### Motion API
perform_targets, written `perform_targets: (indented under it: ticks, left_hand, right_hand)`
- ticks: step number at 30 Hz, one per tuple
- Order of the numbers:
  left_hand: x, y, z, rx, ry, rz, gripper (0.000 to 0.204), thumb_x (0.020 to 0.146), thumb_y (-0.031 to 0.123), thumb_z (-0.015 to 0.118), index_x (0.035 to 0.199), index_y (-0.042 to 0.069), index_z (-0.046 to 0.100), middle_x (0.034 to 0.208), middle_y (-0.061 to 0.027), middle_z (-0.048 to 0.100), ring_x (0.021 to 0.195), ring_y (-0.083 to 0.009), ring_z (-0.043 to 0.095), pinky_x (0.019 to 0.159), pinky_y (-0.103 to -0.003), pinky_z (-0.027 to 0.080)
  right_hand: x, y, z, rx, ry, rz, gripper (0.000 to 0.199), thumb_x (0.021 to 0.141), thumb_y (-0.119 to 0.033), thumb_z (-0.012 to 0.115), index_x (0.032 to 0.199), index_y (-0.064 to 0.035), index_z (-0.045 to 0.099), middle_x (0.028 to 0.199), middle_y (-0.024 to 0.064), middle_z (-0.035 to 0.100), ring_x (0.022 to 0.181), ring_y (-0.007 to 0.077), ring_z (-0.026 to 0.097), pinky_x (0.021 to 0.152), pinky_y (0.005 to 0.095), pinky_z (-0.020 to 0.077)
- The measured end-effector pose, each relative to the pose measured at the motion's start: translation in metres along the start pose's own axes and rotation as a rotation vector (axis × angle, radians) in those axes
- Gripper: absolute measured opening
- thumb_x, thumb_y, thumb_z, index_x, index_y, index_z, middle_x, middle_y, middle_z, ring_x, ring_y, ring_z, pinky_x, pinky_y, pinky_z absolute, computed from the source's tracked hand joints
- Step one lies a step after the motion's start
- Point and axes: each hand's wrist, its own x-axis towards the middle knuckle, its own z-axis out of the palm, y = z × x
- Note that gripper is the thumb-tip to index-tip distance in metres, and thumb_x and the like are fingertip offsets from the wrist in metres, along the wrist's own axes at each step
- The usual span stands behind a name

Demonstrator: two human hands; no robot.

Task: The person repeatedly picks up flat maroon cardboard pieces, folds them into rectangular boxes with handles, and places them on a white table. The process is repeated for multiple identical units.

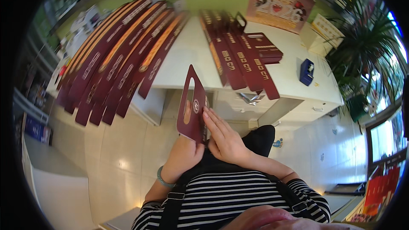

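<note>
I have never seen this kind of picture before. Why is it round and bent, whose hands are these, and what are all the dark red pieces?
There is no machine here. A person wears a wide fisheye camera on the head, looking down, so straight edges curve and the person's own striped shirt shows at the bottom. Both hands hold one flat dark red cardboard piece with a cut-out handle hole: the left hand grips its lower edge, the right hand lies against its side. On the white table lie two fanned rows of similar flat dark red cardboard pieces, one at the left, one in the middle. A small blue box stands farther right.
</note>
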Motion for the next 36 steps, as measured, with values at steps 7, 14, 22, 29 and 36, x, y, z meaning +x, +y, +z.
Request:
perform_targets:
  ticks: [7, 14, 22, 29, 36]
  left_hand:
    - [-0.058, 0.022, 0.011, 0.022, 0.119, -0.130, 0.089, 0.080, -0.006, 0.058, 0.158, -0.003, 0.015, 0.160, -0.0322, 0.021, 0.138, -0.0479, 0.040, 0.102, -0.041, 0.048]
    - [-0.090, 0.016, 0.005, 0.069, 0.108, -0.016, 0.092, 0.081, 0.000, 0.064, 0.158, -0.003, 0.013, 0.161, -0.0298, 0.020, 0.144, -0.0469, 0.033, 0.111, -0.041, 0.041]
    - [-0.092, 0.035, 0.020, 0.066, 0.077, -0.082, 0.099, 0.082, -0.004, 0.061, 0.159, -0.003, -0.002, 0.163, -0.0331, 0.006, 0.149, -0.0490, 0.023, 0.117, -0.041, 0.035]
    - [-0.085, 0.046, 0.037, -0.180, 0.065, 0.097, 0.084, 0.086, 0.000, 0.061, 0.156, 0.000, 0.014, 0.160, -0.0313, 0.017, 0.138, -0.0443, 0.042, 0.101, -0.041, 0.052]
    - [-0.015, 0.011, -0.018, -0.763, 0.049, -0.097, 0.076, 0.105, 0.063, 0.024, 0.145, 0.001, 0.044, 0.157, -0.0178, 0.037, 0.139, -0.0227, 0.043, 0.117, -0.043, 0.031]
  right_hand:
    - [-0.003, -0.047, -0.007, 0.578, -0.203, 0.054, 0.079, 0.085, 0.002, 0.057, 0.157, 0.0014, 0.025, 0.161, 0.0283, 0.025, 0.149, 0.0422, 0.029, 0.119, 0.0426, 0.0303]
    - [-0.021, -0.055, 0.011, 0.468, -0.176, -0.081, 0.085, 0.090, -0.014, 0.073, 0.158, 0.0005, 0.024, 0.164, 0.0240, 0.024, 0.147, 0.0408, 0.034, 0.113, 0.0423, 0.0406]
    - [-0.042, -0.066, 0.017, 0.206, 0.044, -0.030, 0.081, 0.075, 0.002, 0.066, 0.151, -0.0029, 0.040, 0.152, 0.0208, 0.045, 0.128, 0.0387, 0.055, 0.102, 0.0415, 0.0498]
    - [-0.041, -0.053, -0.003, 0.155, 0.368, 0.046, 0.062, 0.074, 0.007, 0.066, 0.135, -0.0054, 0.063, 0.131, 0.0198, 0.065, 0.112, 0.0351, 0.067, 0.091, 0.0366, 0.0546]
    - [-0.037, -0.013, -0.036, 0.371, 0.224, -0.149, 0.040, 0.074, -0.006, 0.076, 0.114, -0.0034, 0.075, 0.117, 0.0165, 0.073, 0.101, 0.0317, 0.073, 0.084, 0.0360, 0.0577]
